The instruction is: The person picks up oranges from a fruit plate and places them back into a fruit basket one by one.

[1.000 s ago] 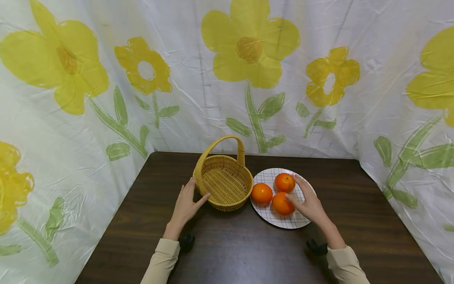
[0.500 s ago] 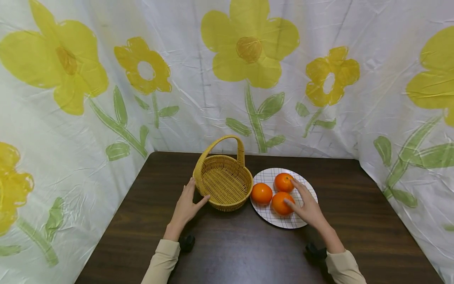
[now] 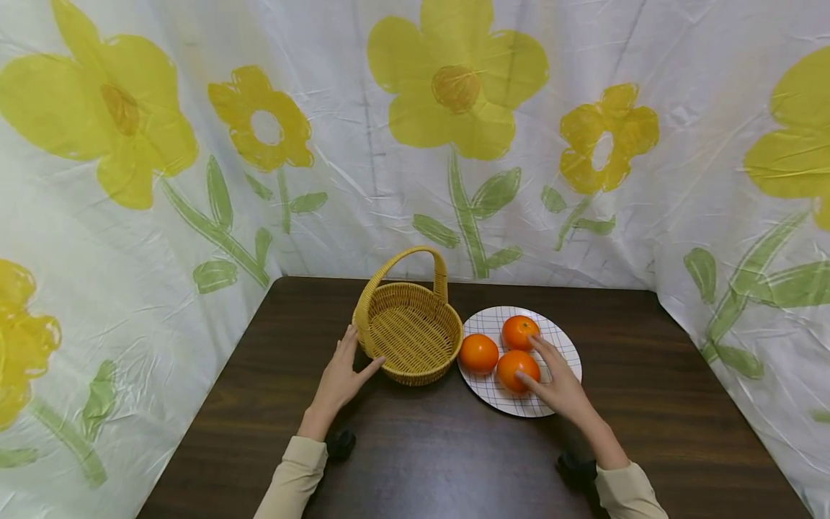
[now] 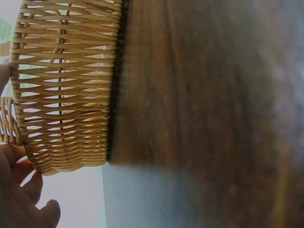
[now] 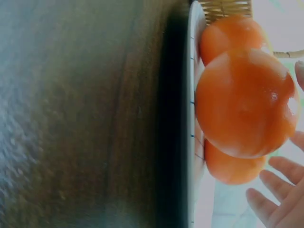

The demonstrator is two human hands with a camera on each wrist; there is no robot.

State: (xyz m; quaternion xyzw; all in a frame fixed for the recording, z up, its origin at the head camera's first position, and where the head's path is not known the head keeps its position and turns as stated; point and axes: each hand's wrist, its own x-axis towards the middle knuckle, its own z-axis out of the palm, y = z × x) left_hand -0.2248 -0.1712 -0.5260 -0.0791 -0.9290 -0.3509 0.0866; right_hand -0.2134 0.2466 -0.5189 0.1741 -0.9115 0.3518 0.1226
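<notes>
Gleaming — three round orange fruits [image 3: 511,362] | left hand [image 3: 340,376]: relaxed against yellow wicker basket [image 3: 415,333] | right hand [image 3: 560,383]: spread — holding nothing

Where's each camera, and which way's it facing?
Head: head-worn, facing forward and down at round yellow wicker basket, three glossy round orange fruits; left hand, right hand show.
Left wrist: wrist-worn, facing the basket's side; left fingers show.
Right wrist: wrist-worn, facing the fruits; right fingers show.
Head and right wrist share all three fruits.

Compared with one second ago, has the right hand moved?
Yes: in the head view, the right hand has shifted slightly left and toward the person, judged against the plate.
</notes>
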